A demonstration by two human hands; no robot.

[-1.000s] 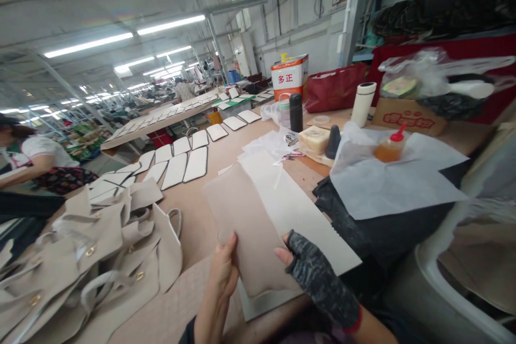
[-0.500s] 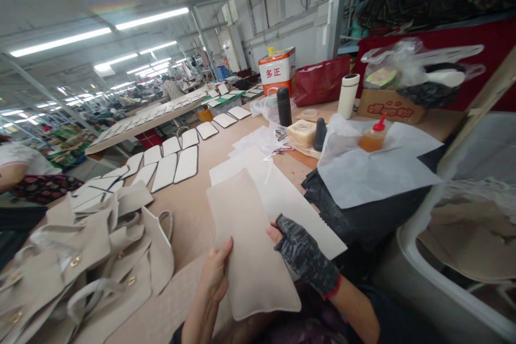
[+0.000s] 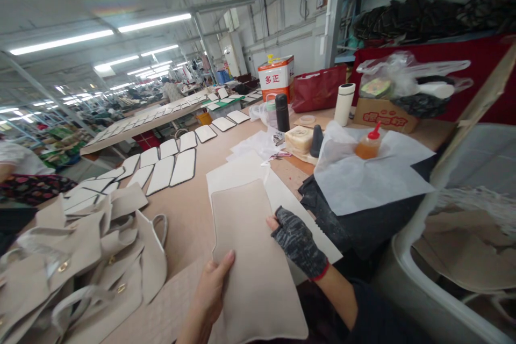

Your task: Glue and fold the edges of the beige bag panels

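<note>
A flat beige leather-like panel (image 3: 253,258) with rounded corners is held up before me, tilted over the table's near edge. My left hand (image 3: 212,285), bare, grips its left edge with the thumb on the face and the fingers hidden behind. My right hand (image 3: 297,239), in a dark grey fingerless knit glove with a red cuff, pinches the right edge, thumb in front. Beneath the panel's upper part lies white sheet material (image 3: 237,172). To the left is a heap of beige bag pieces (image 3: 97,258) with handles and gold-coloured fittings.
White dark-edged panels (image 3: 183,167) lie in rows on the tabletop. Farther right are a black bottle (image 3: 282,113), a white flask (image 3: 344,105), a yellowish block (image 3: 299,140) and a red-tipped glue bottle (image 3: 368,142) on white paper. A large grey bin (image 3: 403,247) stands at right; a person (image 3: 24,164) is at far left.
The panel has turned slightly more upright and come lower and nearer, with both hands still on it. The camera view has shifted a little.
</note>
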